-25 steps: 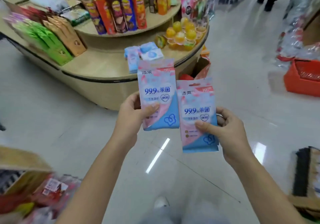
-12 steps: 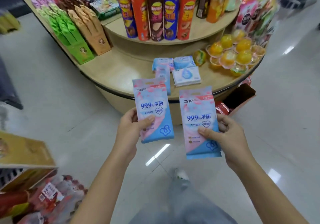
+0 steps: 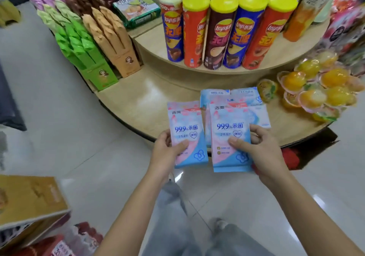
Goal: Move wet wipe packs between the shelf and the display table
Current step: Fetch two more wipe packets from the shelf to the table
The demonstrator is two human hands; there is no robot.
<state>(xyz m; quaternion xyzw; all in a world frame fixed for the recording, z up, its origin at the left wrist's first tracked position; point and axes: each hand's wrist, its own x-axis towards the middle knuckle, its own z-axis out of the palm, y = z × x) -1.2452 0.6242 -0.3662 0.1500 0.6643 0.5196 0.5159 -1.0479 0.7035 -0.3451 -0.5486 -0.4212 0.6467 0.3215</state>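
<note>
At the left of centre, one flat wet wipe pack (image 3: 185, 129) is gripped by the left hand (image 3: 164, 153), thumb pressed over its lower face and fingers curled behind. Just to its right, a second identical pack (image 3: 229, 133) is pinched the same way by the right hand (image 3: 264, 153). Both packs are held upright over the front rim of the round wooden bench (image 3: 134, 101), the right one overlapping a small pile of wipe packs (image 3: 245, 95) already lying there. From here, a slip is judged the likeliest fault: the film looks smooth and glossy, and each pack is held only near its bottom edge, so it could pivot or slide out onto the tiled floor (image 3: 59, 117). If the packs are laid too close to the rim, they could tip off. A careless placement could also shove the pile askew or nudge the jelly cups (image 3: 316, 89) at the right. As for materials, the packs are soft, pliant pouches printed in pink and blue, rectangular and thin. The bench is pale wood grain with a dark edge band, and rigid cylindrical Lay's crisp tubes (image 3: 223, 32) with yellow lids are stood on its upper tier.
</note>
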